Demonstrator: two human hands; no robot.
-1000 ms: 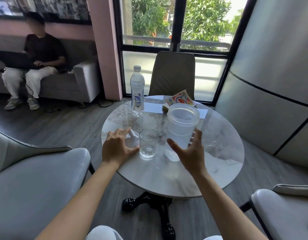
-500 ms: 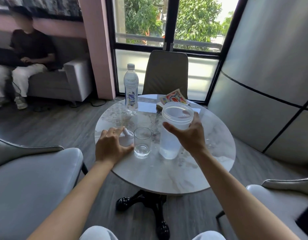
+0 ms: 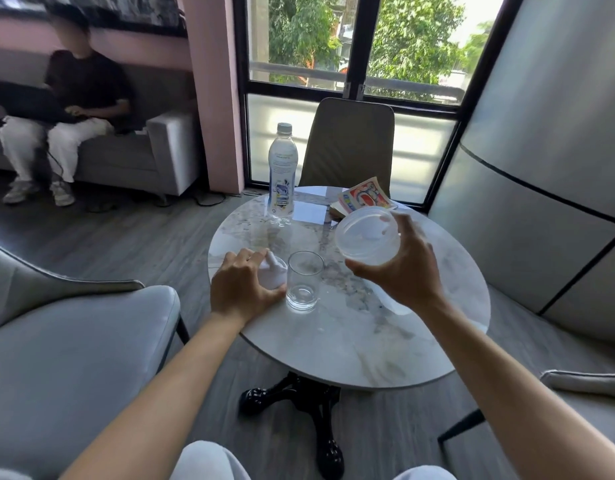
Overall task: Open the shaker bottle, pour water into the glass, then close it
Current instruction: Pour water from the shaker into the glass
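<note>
My right hand [image 3: 403, 271] grips the clear open shaker bottle [image 3: 367, 236], lifted off the round marble table [image 3: 385, 341] and tilted with its open mouth toward me and to the left, up and to the right of the glass. The short clear glass [image 3: 303, 285] stands upright on the table between my hands, with a little water at its bottom. My left hand [image 3: 242, 287] rests on the table left of the glass, covering the white shaker lid [image 3: 275, 273]; only the lid's right part and spout show.
A capped plastic water bottle [image 3: 281, 174] stands at the table's far left edge. A colourful book [image 3: 363, 199] lies at the far side. Chairs surround the table: grey ones at left [image 3: 74, 358] and right, a brown one behind. A person sits on a sofa at far left.
My right hand closed on the shaker bottle, lifted it off the table and tilted its mouth toward the glass. My left hand stayed on the lid.
</note>
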